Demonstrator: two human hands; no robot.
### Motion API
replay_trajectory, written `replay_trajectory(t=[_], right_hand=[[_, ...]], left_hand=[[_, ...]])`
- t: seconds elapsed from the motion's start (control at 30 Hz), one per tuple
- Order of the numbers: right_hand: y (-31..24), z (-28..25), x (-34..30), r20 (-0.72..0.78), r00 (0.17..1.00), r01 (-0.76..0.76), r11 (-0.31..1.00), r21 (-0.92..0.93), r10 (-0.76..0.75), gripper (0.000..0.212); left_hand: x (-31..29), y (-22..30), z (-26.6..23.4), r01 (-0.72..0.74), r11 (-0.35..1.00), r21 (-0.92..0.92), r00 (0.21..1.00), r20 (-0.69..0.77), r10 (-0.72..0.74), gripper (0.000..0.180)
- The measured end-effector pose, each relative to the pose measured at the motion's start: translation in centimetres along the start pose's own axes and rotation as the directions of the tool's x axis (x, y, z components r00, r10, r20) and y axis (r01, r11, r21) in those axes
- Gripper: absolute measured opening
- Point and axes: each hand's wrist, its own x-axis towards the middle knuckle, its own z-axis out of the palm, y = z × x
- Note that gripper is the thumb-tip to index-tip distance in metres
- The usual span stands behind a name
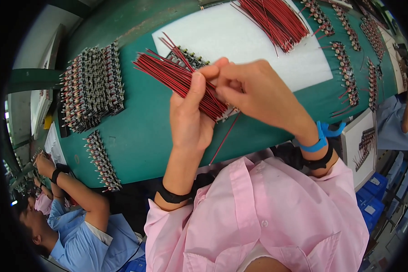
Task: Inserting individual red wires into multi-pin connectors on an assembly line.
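Indoor workshop, long green table (149,149) running across, white sheet (213,31) laid on top; stacked circuit boards (93,86) at left, shorter board row (102,161) nearer the table edge, more board strips (344,72) at right. Co-worker in light blue (90,235) at lower left, another light-blue sleeve (396,122) at far right. In hand: red-and-black wire bundle (167,75), held above the table in front of the chest, slanting from upper left down to lower right, a few wires splayed out of line at the upper end. Left hand (190,109) curled around the bundle from below, thumb across the top, fairly firm by the look of it. Right hand (254,86) close beside, fingers bent in toward the thumb near the left fingertips; cannot tell if gripping a wire, contact spot hidden. Partly behind the bundle, a board strip (192,59) on the sheet; farther up, second wire bundle (274,25). Single loose wire (225,138) below the hands, toward the near edge. Handling, as a guess: light, springy, bendable, smooth-coated, so prone to slipping and fanning out; bare-looking tips probably easiest to bend. Best held mid-length, all around, tips left free; for singles, pinch just behind the tip.
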Motion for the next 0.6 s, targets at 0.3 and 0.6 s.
replay_trajectory(t=[0.3,0.6], right_hand=[[-1.3,-1.0,1.8,0.055,0.970,0.245,0.953,-0.181,-0.239,0.011],[-0.7,-3.0,0.4,0.107,0.987,-0.150,0.917,0.369,0.118,0.013]], left_hand=[[-0.1,0.7,-0.6,-0.123,0.972,0.198,0.992,-0.008,0.128,0.025],[-1.3,1.7,-2.2,-0.102,0.975,0.196,0.992,-0.051,0.114,0.022]])
